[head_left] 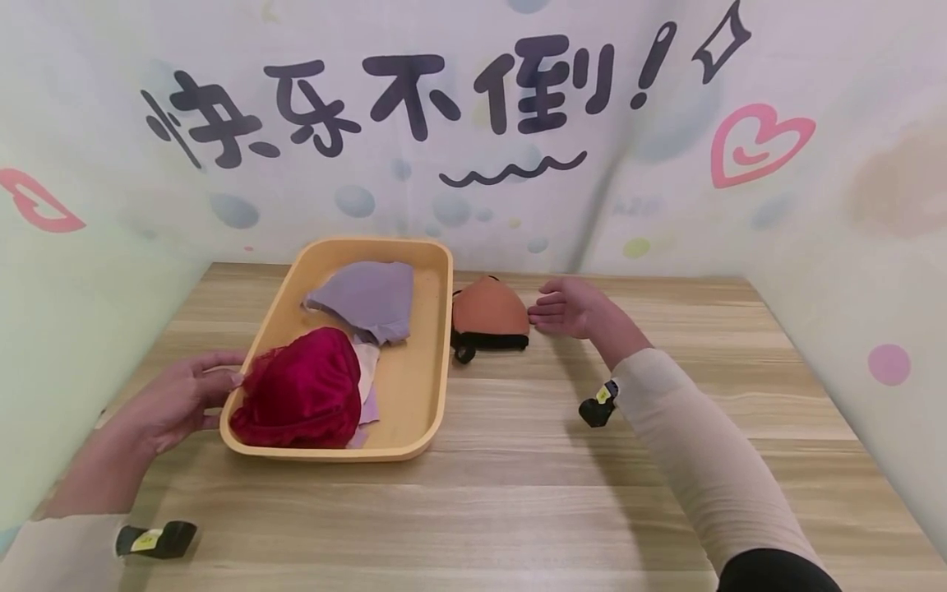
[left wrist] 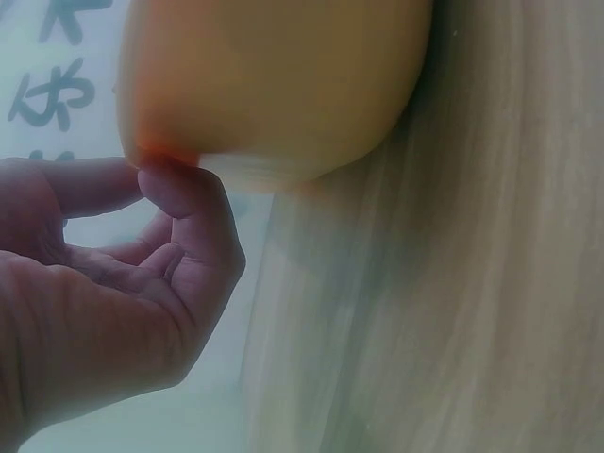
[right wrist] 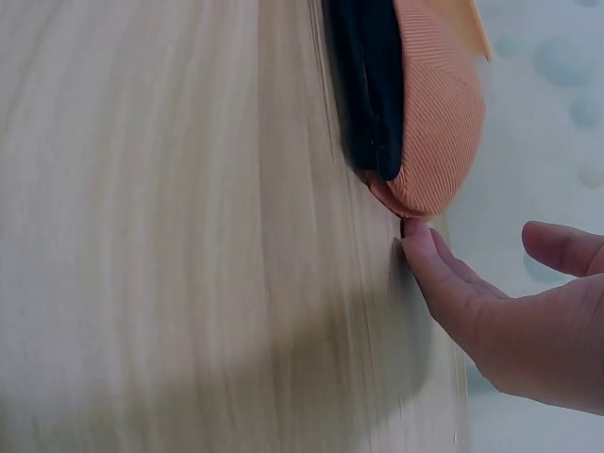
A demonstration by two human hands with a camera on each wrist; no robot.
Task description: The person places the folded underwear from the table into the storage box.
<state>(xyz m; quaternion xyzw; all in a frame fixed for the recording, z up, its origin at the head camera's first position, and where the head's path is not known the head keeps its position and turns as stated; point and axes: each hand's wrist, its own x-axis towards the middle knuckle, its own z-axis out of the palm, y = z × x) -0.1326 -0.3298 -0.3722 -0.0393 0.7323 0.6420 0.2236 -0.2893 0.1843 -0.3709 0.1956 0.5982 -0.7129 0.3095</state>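
A yellow plastic tray (head_left: 411, 427) stands on the left half of the table. Its near-left rim is pinched between the thumb and fingers of my left hand (head_left: 181, 399), as the left wrist view shows up close. Inside lie a dark red satin bra (head_left: 307, 395) at the near end and a lilac bra (head_left: 370, 300) at the far end. Right of the tray sits a folded orange bra (head_left: 491, 308) with a black band. My right hand (head_left: 577, 311) reaches in from the right, its extended fingertips at the orange bra's edge, thumb apart in the right wrist view.
Part of a pale cloth piece (head_left: 366, 366) shows beside the red bra, partly covered by it. The wood-grain table (head_left: 518, 493) ends at a printed backdrop (head_left: 473, 197) behind and at both sides. Black wrist cameras (head_left: 598, 407) hang from both sleeves.
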